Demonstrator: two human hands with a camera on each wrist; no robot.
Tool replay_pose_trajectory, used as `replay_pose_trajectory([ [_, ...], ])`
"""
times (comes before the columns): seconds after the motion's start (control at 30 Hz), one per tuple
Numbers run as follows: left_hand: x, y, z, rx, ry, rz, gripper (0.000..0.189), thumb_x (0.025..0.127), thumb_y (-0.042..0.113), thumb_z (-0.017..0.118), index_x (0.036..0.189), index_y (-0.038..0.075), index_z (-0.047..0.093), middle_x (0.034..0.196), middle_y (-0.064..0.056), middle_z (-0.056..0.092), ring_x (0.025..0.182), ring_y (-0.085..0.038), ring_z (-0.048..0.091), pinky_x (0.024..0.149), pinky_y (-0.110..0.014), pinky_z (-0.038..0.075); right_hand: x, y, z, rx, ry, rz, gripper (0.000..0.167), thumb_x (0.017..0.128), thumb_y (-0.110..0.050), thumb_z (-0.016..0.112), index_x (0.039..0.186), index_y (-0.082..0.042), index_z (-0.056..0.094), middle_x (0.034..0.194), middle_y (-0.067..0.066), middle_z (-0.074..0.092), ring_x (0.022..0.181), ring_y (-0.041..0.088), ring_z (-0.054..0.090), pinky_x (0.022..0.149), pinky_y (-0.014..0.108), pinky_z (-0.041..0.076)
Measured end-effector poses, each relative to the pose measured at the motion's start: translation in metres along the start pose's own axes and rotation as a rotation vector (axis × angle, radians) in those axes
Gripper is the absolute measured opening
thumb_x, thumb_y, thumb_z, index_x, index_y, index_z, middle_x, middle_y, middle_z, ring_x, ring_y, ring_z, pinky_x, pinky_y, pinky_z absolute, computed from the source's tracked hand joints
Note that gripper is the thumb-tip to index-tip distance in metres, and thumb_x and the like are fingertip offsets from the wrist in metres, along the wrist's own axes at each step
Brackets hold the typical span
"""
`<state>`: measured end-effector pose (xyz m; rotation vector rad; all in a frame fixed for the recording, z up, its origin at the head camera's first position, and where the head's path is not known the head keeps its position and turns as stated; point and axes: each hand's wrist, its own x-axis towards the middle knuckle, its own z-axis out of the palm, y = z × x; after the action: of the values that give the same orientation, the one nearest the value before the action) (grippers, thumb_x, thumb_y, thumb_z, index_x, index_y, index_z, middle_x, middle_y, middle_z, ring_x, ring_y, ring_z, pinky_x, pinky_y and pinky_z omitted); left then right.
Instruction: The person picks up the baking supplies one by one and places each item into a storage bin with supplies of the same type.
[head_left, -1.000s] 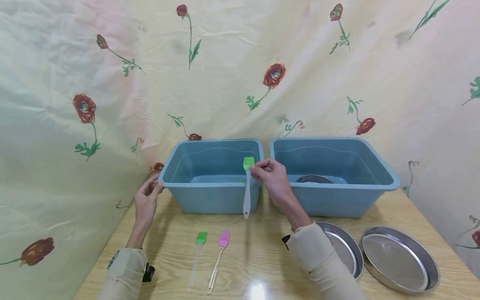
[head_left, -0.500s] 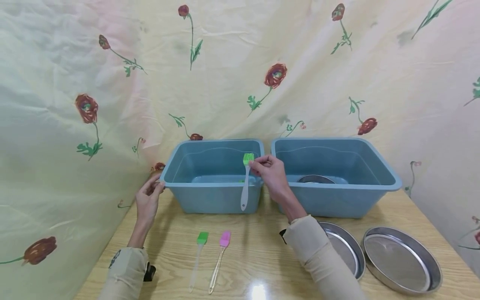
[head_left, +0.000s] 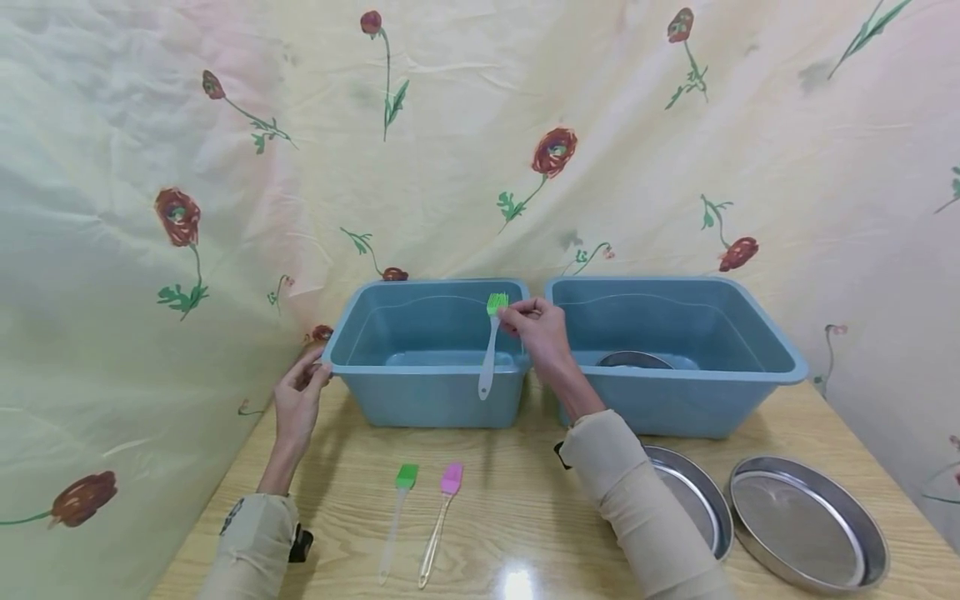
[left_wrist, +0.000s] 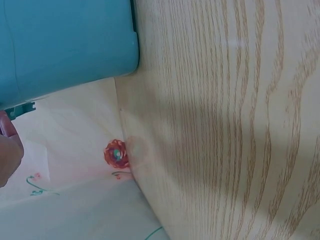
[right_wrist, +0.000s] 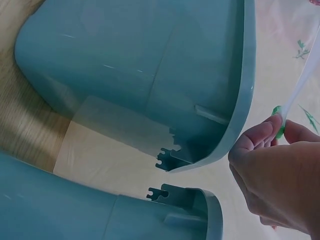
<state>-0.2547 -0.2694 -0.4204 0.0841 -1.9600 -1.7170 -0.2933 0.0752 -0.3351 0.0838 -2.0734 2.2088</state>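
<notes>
My right hand (head_left: 542, 333) pinches a green-headed basting brush (head_left: 490, 354) just below its bristles. The bristles point up and the pale handle hangs down over the front rim of the left blue bin (head_left: 435, 400). In the right wrist view, thumb and fingers close round the brush's neck (right_wrist: 286, 112). My left hand (head_left: 297, 404) grips the left front corner of that same bin's rim; in the left wrist view only a bit of the hand shows. On the table lie a green basting brush (head_left: 406, 479) and a pink basting brush (head_left: 451, 481), side by side.
A second blue bin (head_left: 667, 404) stands to the right, with a round metal pan (head_left: 633, 359) inside. Two more round pans, one (head_left: 690, 500) partly behind my right sleeve and another (head_left: 802, 525) at the far right, lie on the wooden table (head_left: 337, 533). Flowered cloth hangs behind.
My right hand has risen slightly and moved farther over the left bin with the basting brush. The left hand stays on the rim.
</notes>
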Motion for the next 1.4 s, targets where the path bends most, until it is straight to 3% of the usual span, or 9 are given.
replay_pose_trajectory([
  [0.23,0.000,0.002,0.000,-0.001,0.002,-0.007,0.037,0.102,0.009,0.065,0.136,-0.005,0.064,0.092,0.010,0.066,0.086,-0.006,0.064,0.083,-0.015,0.052,0.007,0.000,0.002,0.017,0.021,0.017,0.014,0.099,-0.010,0.071,0.103,0.000,0.062,0.093,0.008,0.070,0.098,0.033,0.067,0.085,0.030,0.056],
  [0.43,-0.001,0.004,0.000,0.004,-0.009,-0.015,0.037,0.103,0.010,0.065,0.137,-0.004,0.063,0.093,0.008,0.066,0.086,-0.005,0.063,0.084,-0.015,0.052,0.013,0.000,0.004,0.027,0.041,0.019,0.013,0.099,-0.009,0.071,0.102,0.001,0.063,0.092,0.008,0.069,0.084,0.018,0.066,0.083,0.030,0.056],
  [0.6,-0.001,0.002,0.000,0.005,-0.013,-0.019,0.038,0.103,0.010,0.065,0.138,-0.004,0.063,0.092,0.008,0.065,0.087,-0.006,0.063,0.083,-0.015,0.051,0.018,-0.002,0.005,0.036,0.072,0.054,0.011,0.099,-0.008,0.070,0.101,0.000,0.063,0.091,0.007,0.068,0.081,0.015,0.065,0.086,0.031,0.056],
  [0.73,0.000,0.001,0.000,-0.002,-0.011,-0.022,0.038,0.102,0.009,0.066,0.138,-0.004,0.063,0.090,0.009,0.065,0.085,-0.005,0.063,0.082,-0.016,0.051,0.023,-0.002,0.008,0.071,0.120,0.066,0.009,0.098,-0.005,0.069,0.096,-0.001,0.062,0.086,0.005,0.068,0.081,0.017,0.066,0.093,0.037,0.056],
  [0.83,0.001,0.000,0.000,-0.006,-0.005,-0.022,0.038,0.102,0.009,0.065,0.138,-0.005,0.063,0.090,0.011,0.065,0.085,-0.003,0.062,0.082,-0.015,0.051,0.027,-0.002,0.012,0.079,0.151,0.061,0.012,0.099,-0.006,0.070,0.102,0.004,0.066,0.088,0.008,0.070,0.090,0.026,0.071,0.095,0.039,0.057],
  [0.93,0.001,0.001,0.000,-0.010,-0.001,-0.017,0.038,0.102,0.009,0.066,0.137,-0.004,0.063,0.090,0.011,0.066,0.085,-0.003,0.062,0.082,-0.015,0.051,0.028,-0.001,0.014,0.037,0.127,0.052,0.037,0.101,-0.013,0.070,0.128,0.011,0.062,0.103,0.019,0.074,0.105,0.033,0.072,0.096,0.036,0.056],
  [1.03,0.000,0.001,0.001,-0.012,0.000,-0.012,0.037,0.102,0.009,0.066,0.137,-0.004,0.063,0.090,0.011,0.066,0.084,-0.004,0.063,0.082,-0.015,0.051,0.025,0.000,0.012,-0.016,0.066,0.024,0.048,0.104,-0.019,0.066,0.139,0.011,0.056,0.120,0.027,0.069,0.116,0.036,0.067,0.100,0.035,0.054],
  [1.2,-0.001,0.003,0.002,-0.021,0.001,-0.014,0.038,0.102,0.009,0.066,0.137,-0.005,0.063,0.090,0.011,0.066,0.085,-0.003,0.062,0.082,-0.015,0.051,0.020,0.000,0.008,-0.007,0.028,-0.041,0.033,0.105,-0.015,0.063,0.128,0.009,0.065,0.118,0.028,0.069,0.109,0.032,0.070,0.099,0.036,0.054],
  [1.4,-0.001,0.003,0.001,-0.014,0.000,-0.021,0.038,0.103,0.011,0.066,0.138,-0.004,0.063,0.091,0.010,0.065,0.085,-0.004,0.062,0.082,-0.015,0.051,0.009,-0.002,0.003,0.009,0.006,-0.120,0.030,0.105,-0.017,0.063,0.124,0.007,0.067,0.107,0.019,0.074,0.105,0.032,0.070,0.094,0.032,0.056],
])
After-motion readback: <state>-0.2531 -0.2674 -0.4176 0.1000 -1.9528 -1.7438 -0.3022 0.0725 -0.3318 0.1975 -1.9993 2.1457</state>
